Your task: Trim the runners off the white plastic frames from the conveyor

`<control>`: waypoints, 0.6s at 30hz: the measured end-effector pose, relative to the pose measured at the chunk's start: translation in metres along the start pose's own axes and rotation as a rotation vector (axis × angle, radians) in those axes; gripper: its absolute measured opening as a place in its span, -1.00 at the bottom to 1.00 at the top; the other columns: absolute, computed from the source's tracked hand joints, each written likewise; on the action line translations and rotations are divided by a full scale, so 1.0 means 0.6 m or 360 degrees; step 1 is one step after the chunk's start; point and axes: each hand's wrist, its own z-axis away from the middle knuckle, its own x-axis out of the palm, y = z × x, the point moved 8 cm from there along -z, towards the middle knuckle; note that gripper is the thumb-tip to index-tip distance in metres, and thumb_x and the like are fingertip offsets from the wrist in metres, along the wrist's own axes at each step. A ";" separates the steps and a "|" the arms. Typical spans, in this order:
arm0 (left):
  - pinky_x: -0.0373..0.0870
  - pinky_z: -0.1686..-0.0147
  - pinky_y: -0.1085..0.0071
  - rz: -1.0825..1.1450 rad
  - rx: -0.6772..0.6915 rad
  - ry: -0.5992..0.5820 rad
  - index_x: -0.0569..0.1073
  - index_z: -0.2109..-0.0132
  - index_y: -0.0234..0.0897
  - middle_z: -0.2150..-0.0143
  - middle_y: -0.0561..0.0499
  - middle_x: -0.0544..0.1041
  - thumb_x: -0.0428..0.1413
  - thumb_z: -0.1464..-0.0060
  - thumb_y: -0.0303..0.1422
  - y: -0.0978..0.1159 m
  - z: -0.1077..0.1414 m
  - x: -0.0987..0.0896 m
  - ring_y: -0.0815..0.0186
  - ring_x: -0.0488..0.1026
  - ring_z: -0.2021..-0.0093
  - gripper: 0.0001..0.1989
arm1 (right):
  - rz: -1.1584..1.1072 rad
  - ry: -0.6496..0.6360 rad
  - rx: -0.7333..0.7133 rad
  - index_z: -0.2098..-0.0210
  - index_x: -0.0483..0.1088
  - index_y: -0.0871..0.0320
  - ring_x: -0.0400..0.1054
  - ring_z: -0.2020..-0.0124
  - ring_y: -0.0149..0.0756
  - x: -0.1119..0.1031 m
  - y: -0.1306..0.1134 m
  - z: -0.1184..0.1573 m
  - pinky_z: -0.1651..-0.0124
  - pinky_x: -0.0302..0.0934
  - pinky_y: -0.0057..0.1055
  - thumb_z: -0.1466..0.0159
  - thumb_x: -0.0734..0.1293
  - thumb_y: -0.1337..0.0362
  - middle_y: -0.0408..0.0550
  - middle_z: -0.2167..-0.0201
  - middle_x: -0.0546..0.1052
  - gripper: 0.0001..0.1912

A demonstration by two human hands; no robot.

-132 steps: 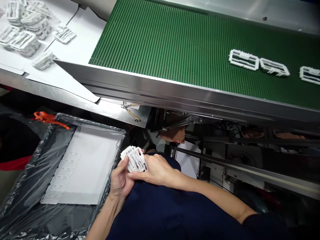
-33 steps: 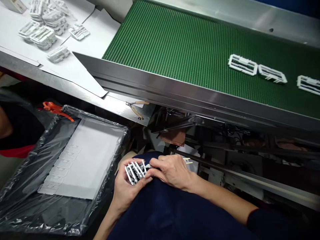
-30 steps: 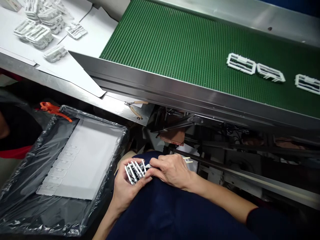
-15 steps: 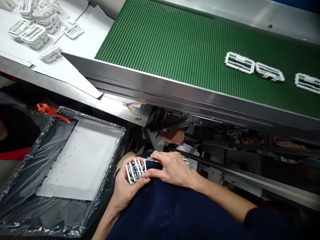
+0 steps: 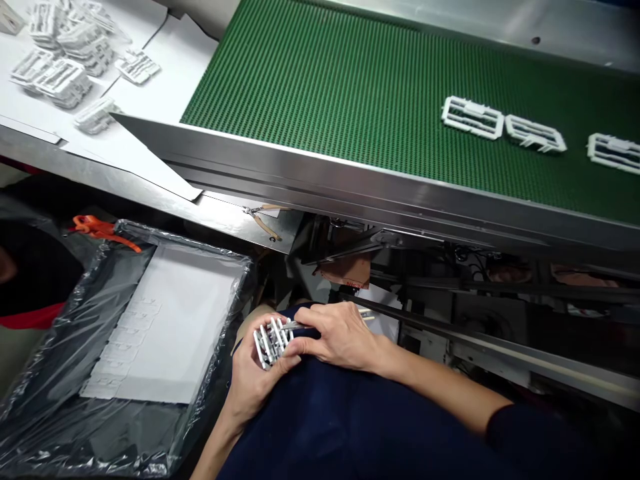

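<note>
Over my lap, my left hand (image 5: 250,373) is closed around several white plastic slatted frames (image 5: 267,347), held together on edge. My right hand (image 5: 337,337) grips a pair of nippers (image 5: 291,325), whose metal jaws reach in among the upper edges of the frames. The pale handle ends (image 5: 367,314) stick out behind my right hand; the rest of the handles is covered by my palm. Whether the jaws bite on anything is too small to tell. My right thumb lies close beside the frames.
Ahead runs a green conveyor belt (image 5: 320,87) with white frames (image 5: 473,118) on its right part. Stacked frames (image 5: 63,81) lie on the table at upper left. Another pair of nippers (image 5: 263,222) rests on the metal ledge. A plastic-lined tray (image 5: 45,407) with an orange clamp (image 5: 103,230) stands left.
The nipper jaws have moved left, from the right edge of the frames in my left hand to in among them. The view has shifted slightly.
</note>
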 end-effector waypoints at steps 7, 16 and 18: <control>0.35 0.25 0.44 0.0029 -0.0057 0.0088 0.36 0.08 -0.21 0.15 0.02 0.47 0.28 0.16 -0.26 -0.001 -0.001 -0.001 0.24 0.42 0.19 -0.54 | 0.0130 0.0084 -0.0054 0.30 0.36 0.04 0.21 0.55 -0.47 0.000 -0.001 0.000 0.51 -0.31 -0.46 -0.22 0.07 -0.22 -0.21 0.54 0.42 -0.49; 0.38 0.28 0.42 0.0011 -0.0109 0.0086 0.37 0.11 -0.25 0.19 -0.01 0.50 0.29 0.19 -0.26 -0.003 -0.001 -0.001 0.22 0.45 0.23 -0.54 | 0.0329 0.0232 -0.0109 0.31 0.39 0.00 0.19 0.61 -0.46 0.000 -0.004 0.005 0.55 -0.36 -0.45 -0.21 0.04 -0.24 -0.22 0.61 0.38 -0.47; 0.38 0.29 0.42 0.0006 -0.0109 0.0079 0.37 0.11 -0.25 0.19 0.00 0.50 0.29 0.19 -0.26 -0.003 -0.003 -0.001 0.23 0.46 0.23 -0.54 | 0.0364 0.0251 -0.0111 0.35 0.38 0.02 0.19 0.61 -0.46 -0.001 -0.005 0.005 0.55 -0.37 -0.45 -0.22 0.04 -0.23 -0.22 0.62 0.38 -0.47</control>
